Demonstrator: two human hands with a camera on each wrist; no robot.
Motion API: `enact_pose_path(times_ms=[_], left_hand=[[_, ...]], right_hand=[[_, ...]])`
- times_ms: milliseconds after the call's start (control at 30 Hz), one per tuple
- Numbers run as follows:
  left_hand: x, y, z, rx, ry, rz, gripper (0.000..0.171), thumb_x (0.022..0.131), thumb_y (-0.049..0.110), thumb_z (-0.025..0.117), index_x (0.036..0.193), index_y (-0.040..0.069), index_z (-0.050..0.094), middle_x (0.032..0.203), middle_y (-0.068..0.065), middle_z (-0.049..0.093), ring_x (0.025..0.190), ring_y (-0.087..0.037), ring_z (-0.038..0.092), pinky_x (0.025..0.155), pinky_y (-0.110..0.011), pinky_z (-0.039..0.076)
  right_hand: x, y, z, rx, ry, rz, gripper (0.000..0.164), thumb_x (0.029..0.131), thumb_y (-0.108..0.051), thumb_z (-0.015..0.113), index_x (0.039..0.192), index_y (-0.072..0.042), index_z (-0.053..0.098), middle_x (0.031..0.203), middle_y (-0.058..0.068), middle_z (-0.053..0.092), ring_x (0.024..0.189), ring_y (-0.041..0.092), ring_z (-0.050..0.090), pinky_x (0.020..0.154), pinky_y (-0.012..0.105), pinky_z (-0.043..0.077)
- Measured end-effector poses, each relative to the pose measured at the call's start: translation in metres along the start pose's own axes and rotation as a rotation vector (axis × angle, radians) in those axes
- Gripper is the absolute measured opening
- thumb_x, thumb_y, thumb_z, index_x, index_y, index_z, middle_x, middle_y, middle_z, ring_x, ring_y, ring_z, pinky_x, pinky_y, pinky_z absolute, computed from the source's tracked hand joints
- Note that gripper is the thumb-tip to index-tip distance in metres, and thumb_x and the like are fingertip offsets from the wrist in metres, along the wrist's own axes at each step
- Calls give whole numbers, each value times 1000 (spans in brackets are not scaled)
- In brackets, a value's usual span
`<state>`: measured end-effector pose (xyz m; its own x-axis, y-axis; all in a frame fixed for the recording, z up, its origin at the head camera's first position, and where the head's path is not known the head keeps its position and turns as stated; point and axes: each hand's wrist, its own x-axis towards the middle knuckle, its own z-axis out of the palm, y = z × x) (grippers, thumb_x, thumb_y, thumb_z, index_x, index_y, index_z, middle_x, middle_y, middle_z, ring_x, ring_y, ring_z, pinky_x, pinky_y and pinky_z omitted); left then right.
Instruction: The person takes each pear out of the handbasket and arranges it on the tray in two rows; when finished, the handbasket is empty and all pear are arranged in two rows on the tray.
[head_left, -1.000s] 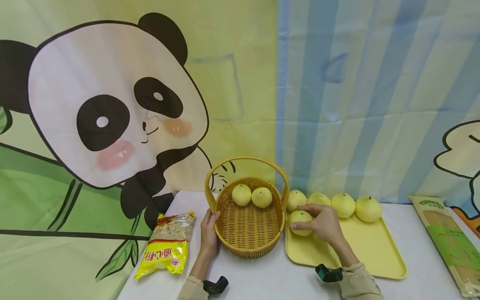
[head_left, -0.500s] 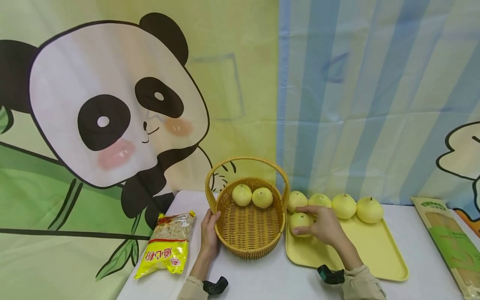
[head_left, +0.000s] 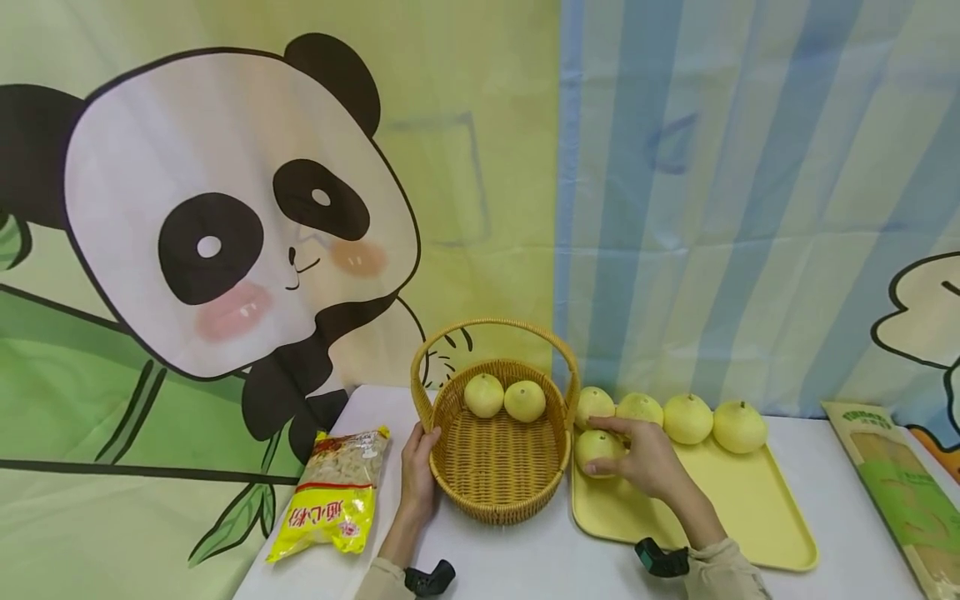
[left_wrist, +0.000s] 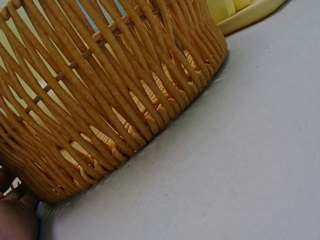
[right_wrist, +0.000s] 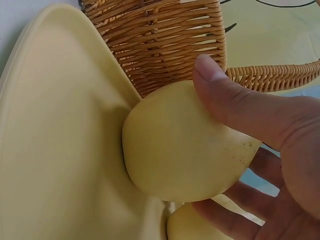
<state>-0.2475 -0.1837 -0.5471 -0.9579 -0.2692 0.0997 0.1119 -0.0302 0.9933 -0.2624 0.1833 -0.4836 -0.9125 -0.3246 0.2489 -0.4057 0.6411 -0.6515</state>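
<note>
A wicker basket [head_left: 498, 508] with a tall handle stands on the table, two pale yellow pears [head_left: 483, 395] inside it at the back. My left hand [head_left: 417, 475] holds the basket's left side, thumb near the rim; its other fingers are mostly hidden. At the left end of a yellow tray [head_left: 735, 508], my right hand [head_left: 648, 454] holds another pear [right_wrist: 185, 145] between thumb and fingers. This pear appears to rest on the tray, close to the basket. Several more pears [head_left: 687, 419] line the tray's back edge.
Left of the basket lies a yellow bag of pasta [head_left: 330, 492]. A long green-and-beige packet [head_left: 892, 492] lies at the right, beyond the tray. Behind the white table [head_left: 517, 567] hangs a printed panda backdrop [head_left: 240, 200].
The right hand and its pear have shifted very slightly toward the basket. The left hand and basket have stayed put, while the head view has tilted a little.
</note>
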Motion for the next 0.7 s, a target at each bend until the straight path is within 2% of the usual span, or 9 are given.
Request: enact_pose_path(times_ms=[267,467,567,700], left_hand=[[-1,-1,-1,-7,-6,9,47,111,33,46,153,12,52,145,-17,61,131,-30,58,103,-25,47],[-2,0,-1,13,-1,7,47,111,34,46,154,13,52,147,-16,60,131,-29,58,102,-24,46],[-2,1,0,15,7,3,48,111,33,46,154,13,52,148,-16,60,132,-29,57,102,-23,45],[-3,2,1,4,10,4,48,111,32,46,153,12,52,146,-17,60,129,-30,58,101,-24,46]], right_hand=[[-3,-4,-3,-5,-27,-22,70,79,-37,94,139,-9,70,140,13,70,131,44,62,101,60,54],[-5,-7,-5,-21,-47,-29,68,83,-32,92,142,-9,67,145,12,67,134,43,60,104,61,52],[-6,-16,-10,-35,-35,-53,67,84,-30,91,143,-8,66,145,14,67,134,44,60,104,62,51],[-9,-40,-21,-48,4,-94,62,87,-30,89,141,-9,68,139,15,70,126,41,67,99,61,54]])
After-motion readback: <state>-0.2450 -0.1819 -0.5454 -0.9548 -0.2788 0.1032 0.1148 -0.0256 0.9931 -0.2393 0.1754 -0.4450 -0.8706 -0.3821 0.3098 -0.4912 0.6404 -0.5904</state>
